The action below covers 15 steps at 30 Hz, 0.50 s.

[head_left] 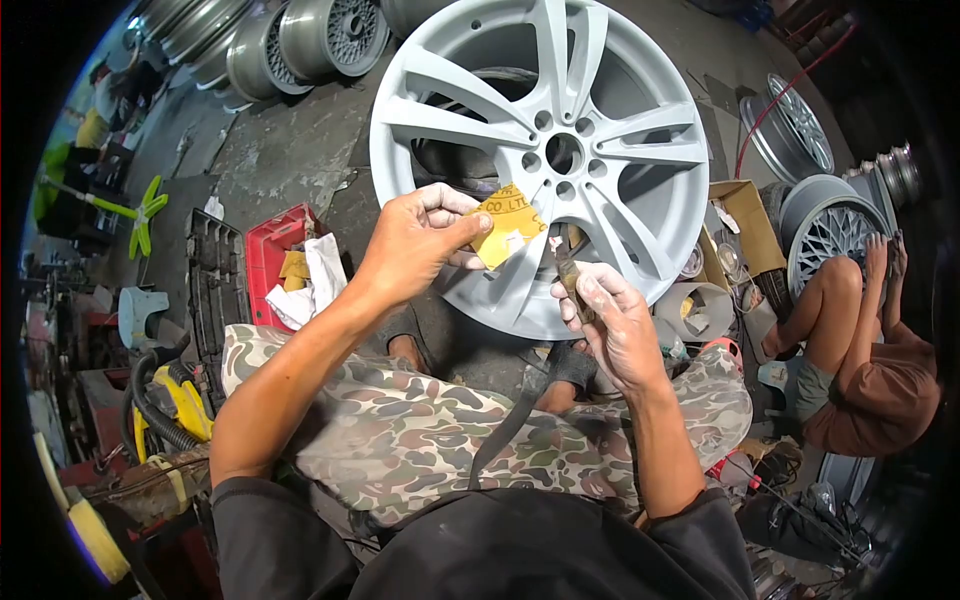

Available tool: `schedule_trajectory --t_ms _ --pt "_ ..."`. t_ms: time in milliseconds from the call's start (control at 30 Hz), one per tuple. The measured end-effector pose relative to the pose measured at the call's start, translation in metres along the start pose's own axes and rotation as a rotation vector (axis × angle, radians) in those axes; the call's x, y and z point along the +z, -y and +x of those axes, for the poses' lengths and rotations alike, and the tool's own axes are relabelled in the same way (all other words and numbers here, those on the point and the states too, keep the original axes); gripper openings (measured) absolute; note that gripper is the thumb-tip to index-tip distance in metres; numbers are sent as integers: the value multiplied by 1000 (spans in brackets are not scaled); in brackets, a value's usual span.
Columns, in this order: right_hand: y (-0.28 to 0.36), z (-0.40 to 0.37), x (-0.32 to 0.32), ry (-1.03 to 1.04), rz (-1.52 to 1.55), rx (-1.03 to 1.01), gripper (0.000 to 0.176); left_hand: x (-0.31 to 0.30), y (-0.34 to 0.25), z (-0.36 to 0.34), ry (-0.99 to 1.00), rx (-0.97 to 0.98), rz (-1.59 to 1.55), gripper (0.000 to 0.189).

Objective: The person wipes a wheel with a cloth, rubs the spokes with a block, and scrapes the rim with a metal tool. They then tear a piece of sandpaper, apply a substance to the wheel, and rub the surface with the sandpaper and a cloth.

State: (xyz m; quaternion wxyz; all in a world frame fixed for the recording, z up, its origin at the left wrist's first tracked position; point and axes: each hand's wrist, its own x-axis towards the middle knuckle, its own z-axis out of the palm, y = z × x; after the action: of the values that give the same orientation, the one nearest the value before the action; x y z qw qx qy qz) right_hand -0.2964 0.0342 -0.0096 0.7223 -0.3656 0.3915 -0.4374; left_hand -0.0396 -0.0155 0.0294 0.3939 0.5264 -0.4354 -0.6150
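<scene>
A piece of yellow sandpaper [510, 225] with printed letters is pinched between the thumb and fingers of my left hand [425, 240]. My right hand [615, 320], dusted white, is closed around a small dark tool [569, 274] that points up toward the wheel. Both hands are over the lower part of a large light grey alloy wheel [630, 152] with paired spokes. The sandpaper and the tool are a little apart. What the tool's tip is made of is too small to tell.
Left of my knees stands a red crate [262, 270] with a white cloth. A cardboard box [755, 225] is right of the wheel. A person [875, 385] crouches at the right beside a mesh wheel [832, 240]. More rims [333, 38] lie at the upper left.
</scene>
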Motion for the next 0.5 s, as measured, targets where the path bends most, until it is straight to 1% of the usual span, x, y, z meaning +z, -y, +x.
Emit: schedule_trajectory --t_ms 67,133,167,200,267,300,333,400,500 --pt "-1 0 3 6 6 -14 24 1 0 1 18 -21 -31 19" --pt "-5 0 9 -15 -281 -268 25 3 1 1 72 -35 -98 21" --pt "-8 -1 13 -68 -334 -323 28 4 0 0 85 -46 -128 21" --pt "-8 -1 15 -67 -334 -324 28 5 -1 -1 85 -45 -128 21" --pt "-6 -2 19 -165 -783 -563 31 7 -2 -3 120 -74 -169 21" --pt "-6 -3 23 -201 -827 -606 35 8 -3 -4 121 -73 -169 21" --pt "-7 -3 22 -201 -828 -607 35 9 -3 -5 116 -78 -196 18" --pt "-10 -2 19 -159 -902 -707 36 8 -3 -5 109 -80 -224 15" --pt "-10 0 20 -150 -912 -726 38 6 -2 -4 105 -87 -240 15"
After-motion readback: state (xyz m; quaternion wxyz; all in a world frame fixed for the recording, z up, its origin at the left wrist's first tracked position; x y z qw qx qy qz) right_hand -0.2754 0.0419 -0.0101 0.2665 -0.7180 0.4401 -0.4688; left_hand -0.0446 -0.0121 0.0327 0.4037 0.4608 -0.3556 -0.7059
